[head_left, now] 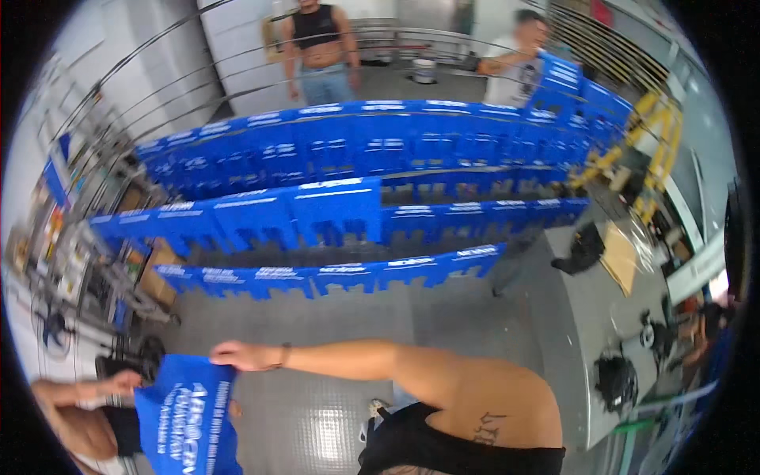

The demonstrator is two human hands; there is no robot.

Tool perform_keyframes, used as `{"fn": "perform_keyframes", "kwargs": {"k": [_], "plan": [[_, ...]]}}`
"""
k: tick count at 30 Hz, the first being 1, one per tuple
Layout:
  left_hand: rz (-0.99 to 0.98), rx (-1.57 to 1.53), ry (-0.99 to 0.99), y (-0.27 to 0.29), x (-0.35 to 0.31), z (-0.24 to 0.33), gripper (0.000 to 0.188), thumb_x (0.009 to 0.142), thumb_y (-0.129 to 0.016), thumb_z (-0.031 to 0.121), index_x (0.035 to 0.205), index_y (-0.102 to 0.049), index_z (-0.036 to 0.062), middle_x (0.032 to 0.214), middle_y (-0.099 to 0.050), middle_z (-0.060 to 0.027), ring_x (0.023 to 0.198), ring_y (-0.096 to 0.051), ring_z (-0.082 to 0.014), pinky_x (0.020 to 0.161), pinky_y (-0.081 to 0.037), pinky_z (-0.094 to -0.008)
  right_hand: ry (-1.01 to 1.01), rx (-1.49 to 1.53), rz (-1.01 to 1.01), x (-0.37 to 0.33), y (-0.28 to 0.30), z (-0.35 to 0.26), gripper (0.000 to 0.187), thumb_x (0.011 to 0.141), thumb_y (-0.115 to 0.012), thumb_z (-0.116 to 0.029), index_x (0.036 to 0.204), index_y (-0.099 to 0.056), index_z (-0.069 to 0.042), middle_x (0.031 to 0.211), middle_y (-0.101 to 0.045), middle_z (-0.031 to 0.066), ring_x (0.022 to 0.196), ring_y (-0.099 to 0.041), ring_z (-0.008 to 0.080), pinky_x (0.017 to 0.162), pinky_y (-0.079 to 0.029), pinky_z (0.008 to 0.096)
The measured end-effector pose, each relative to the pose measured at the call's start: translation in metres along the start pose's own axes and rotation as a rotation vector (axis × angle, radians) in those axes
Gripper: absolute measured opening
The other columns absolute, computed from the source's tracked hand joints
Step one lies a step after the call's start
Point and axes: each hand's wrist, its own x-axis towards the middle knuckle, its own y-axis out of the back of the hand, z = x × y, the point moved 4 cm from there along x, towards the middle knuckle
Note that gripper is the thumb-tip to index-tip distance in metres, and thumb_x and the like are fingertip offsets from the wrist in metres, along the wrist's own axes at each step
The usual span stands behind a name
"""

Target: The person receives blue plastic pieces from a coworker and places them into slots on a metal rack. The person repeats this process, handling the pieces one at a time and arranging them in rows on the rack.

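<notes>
My right hand (237,356), a band at its wrist, reaches far to the left with its fingers pinched on the upper right corner of a blue cloth (188,416) with white print. The cloth hangs down from there and runs past the lower edge of the view. At its upper left corner is the hand of another person (123,384), who stands at the left; that hand seems to touch the cloth. My left hand does not show. Beyond, rows of similar blue cloths (336,210) with notched lower edges hang on lines.
Wires (237,59) stretch across the far side. A person in a black top (317,32) stands beyond the rows; another (511,67) handles a hanging cloth. At right are a grey table (570,317) with black bags (616,384) and a yellow ladder (661,146). Metal racks (71,269) line the left.
</notes>
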Motion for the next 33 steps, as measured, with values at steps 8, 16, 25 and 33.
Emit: {"fn": "perform_keyframes", "kwargs": {"k": [8, 16, 25, 33], "plan": [[-1.134, 0.094, 0.096, -0.318, -0.23, -0.067, 0.035, 0.096, -0.049, 0.03, 0.098, -0.061, -0.0017, 0.092, -0.061, -0.009, 0.083, -0.057, -0.0169, 0.078, -0.045, -0.0306, 0.145, 0.142, 0.865, -0.426, 0.177, -0.14, 0.02, 0.094, -0.056, -0.031, 0.097, -0.061, -0.012, 0.082, -0.051, -0.0079, 0.074, -0.044, 0.0031, 0.064, -0.038, 0.0208], [-1.564, 0.006, 0.201, -0.505, -0.564, -0.133, 0.017, 0.089, -0.064, 0.017, 0.077, -0.061, 0.0054, 0.074, -0.052, 0.0037, 0.074, -0.044, -0.0064, 0.071, -0.036, -0.0232, 0.492, -0.046, 1.524, -0.737, 0.188, -0.262, 0.015, 0.096, -0.052, -0.023, 0.086, -0.056, -0.012, 0.076, -0.048, -0.0085, 0.068, -0.043, 0.0021, 0.059, -0.037, 0.0202], [-2.132, -0.228, 0.393, -0.673, -0.883, -0.044, 0.032, 0.093, -0.058, 0.025, 0.113, -0.059, -0.0002, 0.107, -0.064, -0.0085, 0.094, -0.061, -0.0168, 0.085, -0.05, -0.0329, 0.863, -0.266, 1.756, -0.892, 0.245, -0.512, 0.03, 0.096, -0.046, -0.03, 0.11, -0.058, -0.006, 0.098, -0.064, 0.003, 0.087, -0.062, 0.0147, 0.079, -0.051, 0.028], [-2.22, -0.436, 0.247, -0.879, -1.032, 0.065, 0.036, 0.094, -0.054, 0.03, 0.112, -0.059, -0.0004, 0.106, -0.065, -0.0108, 0.092, -0.063, -0.018, 0.084, -0.051, -0.0329, 0.903, -0.482, 1.43, -0.905, 0.427, -0.764, 0.027, 0.092, -0.049, -0.026, 0.096, -0.066, -0.005, 0.088, -0.069, 0.0073, 0.074, -0.065, 0.0194, 0.071, -0.054, 0.0314]]}}
